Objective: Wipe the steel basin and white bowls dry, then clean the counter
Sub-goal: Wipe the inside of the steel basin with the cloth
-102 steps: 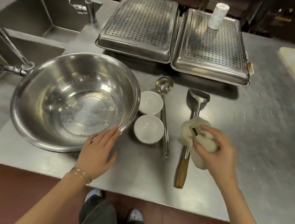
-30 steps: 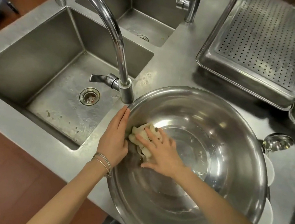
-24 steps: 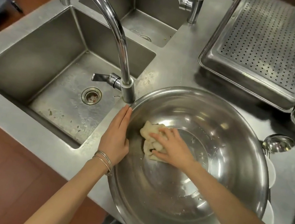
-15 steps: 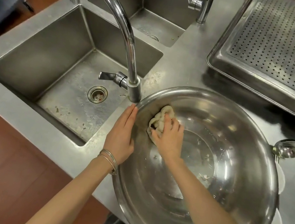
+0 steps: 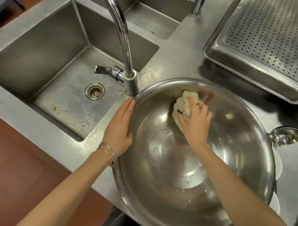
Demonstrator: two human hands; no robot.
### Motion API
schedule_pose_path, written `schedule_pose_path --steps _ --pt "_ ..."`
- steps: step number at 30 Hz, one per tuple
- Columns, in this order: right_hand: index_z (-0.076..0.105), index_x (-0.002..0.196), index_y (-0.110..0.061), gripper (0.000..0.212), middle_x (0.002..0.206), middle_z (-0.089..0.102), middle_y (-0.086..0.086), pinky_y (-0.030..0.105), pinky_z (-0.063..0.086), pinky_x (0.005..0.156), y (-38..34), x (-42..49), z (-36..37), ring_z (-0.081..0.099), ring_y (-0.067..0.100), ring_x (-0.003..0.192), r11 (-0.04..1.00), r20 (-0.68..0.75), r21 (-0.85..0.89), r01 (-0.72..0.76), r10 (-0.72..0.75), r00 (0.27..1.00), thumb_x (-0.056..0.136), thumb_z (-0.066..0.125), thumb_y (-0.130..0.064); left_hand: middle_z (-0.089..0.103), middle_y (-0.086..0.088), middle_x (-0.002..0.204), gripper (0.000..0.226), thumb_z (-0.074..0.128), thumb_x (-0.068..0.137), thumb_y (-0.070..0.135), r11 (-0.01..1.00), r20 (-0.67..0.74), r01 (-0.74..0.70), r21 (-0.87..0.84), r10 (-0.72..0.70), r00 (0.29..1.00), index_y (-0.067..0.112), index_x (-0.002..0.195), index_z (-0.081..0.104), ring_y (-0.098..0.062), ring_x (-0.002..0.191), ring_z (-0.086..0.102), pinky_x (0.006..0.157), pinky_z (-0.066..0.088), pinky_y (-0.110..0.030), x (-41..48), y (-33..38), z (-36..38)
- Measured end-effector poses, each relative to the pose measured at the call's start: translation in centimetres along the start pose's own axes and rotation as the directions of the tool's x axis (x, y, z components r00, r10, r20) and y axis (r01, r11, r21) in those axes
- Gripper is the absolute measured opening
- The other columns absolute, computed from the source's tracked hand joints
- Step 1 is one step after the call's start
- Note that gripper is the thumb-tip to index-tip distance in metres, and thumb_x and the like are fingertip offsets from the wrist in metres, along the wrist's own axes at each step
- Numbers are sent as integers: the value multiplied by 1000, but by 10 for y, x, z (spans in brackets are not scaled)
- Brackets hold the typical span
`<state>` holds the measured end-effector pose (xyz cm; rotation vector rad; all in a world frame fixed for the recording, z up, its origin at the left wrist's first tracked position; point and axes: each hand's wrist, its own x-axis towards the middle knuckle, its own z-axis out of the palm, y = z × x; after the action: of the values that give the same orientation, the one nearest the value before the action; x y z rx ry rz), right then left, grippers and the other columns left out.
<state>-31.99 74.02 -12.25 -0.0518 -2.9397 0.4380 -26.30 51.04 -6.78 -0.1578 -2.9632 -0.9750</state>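
1. The tabletop carries everything. It is the last job, so I would leave it until the dishes are dry.
2. The sink lies to the left, with its faucet arching over it. The faucet base stands just beside the basin rim, so wide strokes on that side risk a knock.
3. The steel basin sits on the tabletop right of the sink, overhanging the near edge. Drops show on its floor and near wall, so the drying looks only partly done. I judge it best to work from the rim downward in overlapping arcs and finish at the flat bottom, where water gathers.
4. A perforated tray lies behind the basin, apart from it and out of the way.
5. The left hand lies flat with straight fingers against the basin's outer left rim, bracing it. Firm pressure there should stop the basin sliding off the edge.
6. The right hand has its fingers curled on the cloth and presses it to the far inner wall.
7. The cloth is bunched into a pale wad. Spread flatter, it would likely cover more steel per stroke.
8. The white bowls show only as slivers behind the basin's right rim, untouched and next in line.
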Motion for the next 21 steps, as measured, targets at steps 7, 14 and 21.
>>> schedule_pose_path --steps 7,14,21 --pt "57 118 -16 57 97 60 14 38 47 70 -71 -67 23 56 35 82 970 223 114 217 -238 945 65 72 -33 18 -5 154 83 53 71 -11 1000 3 -9 -3 9 1000 8 145 21 -16 140 18 109 10 -13 0 1 -1" --pt "48 131 -31 57 110 51 7 40 44 82 -32 -61 -10 47 31 102 944 343 300 138 -242 908 79 55 -50 3 1 157 80 59 83 7 996 37 24 -90 -20 999 12 148 12 -11 143 7 107 4 -4 -11 -2 -11" --pt "43 132 -29 53 124 38 13 32 40 78 -35 39 -67 42 30 101 979 -169 159 -129 155 973 83 61 -39 1 7 155 92 68 79 11 986 59 31 -165 -21 998 15 148 8 12 134 -1 93 6 10 -45 -5 -5"
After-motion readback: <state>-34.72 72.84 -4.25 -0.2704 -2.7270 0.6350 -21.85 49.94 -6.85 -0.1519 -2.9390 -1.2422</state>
